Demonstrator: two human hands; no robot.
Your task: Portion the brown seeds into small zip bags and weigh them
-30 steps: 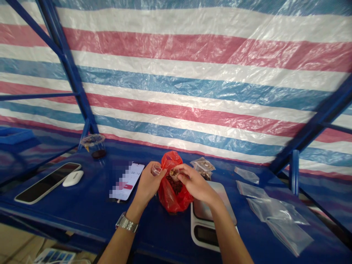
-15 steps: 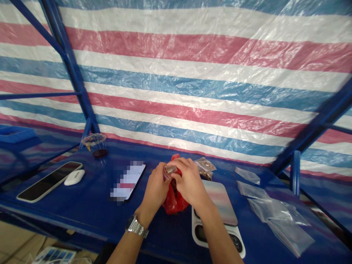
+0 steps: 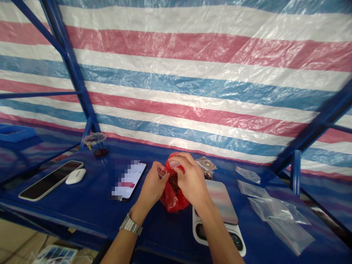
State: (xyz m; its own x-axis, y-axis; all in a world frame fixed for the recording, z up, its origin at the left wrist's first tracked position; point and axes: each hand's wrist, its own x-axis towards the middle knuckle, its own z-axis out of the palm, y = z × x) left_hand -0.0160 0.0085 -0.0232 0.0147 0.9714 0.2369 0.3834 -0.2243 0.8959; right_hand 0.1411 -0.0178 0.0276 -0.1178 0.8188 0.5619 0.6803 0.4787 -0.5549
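A red plastic bag [image 3: 173, 202] stands open on the blue table, with small dark brown pieces [image 3: 173, 183] inside. Over its left rim, my left hand [image 3: 154, 183] pinches a bit of clear plastic bag [image 3: 161, 171]. My right hand [image 3: 189, 178] is over the right side of the red bag, its fingers closed on clear plastic [image 3: 173, 163] at the mouth. Whether both hands hold one clear bag or two, I cannot tell. Just behind my right hand lies a filled zip bag [image 3: 206, 165] of brownish bits.
A white kitchen scale [image 3: 220, 201] sits under my right forearm. Several flat clear zip bags [image 3: 275, 209] lie at the right. To the left are a lit phone [image 3: 133, 179], a dark phone [image 3: 51, 180], a white earbud case [image 3: 75, 176] and a lidded plastic cup [image 3: 99, 146].
My hands have moved apart, the left one going left and slightly down. More of the red bag's opening and the brown pieces now shows between them.
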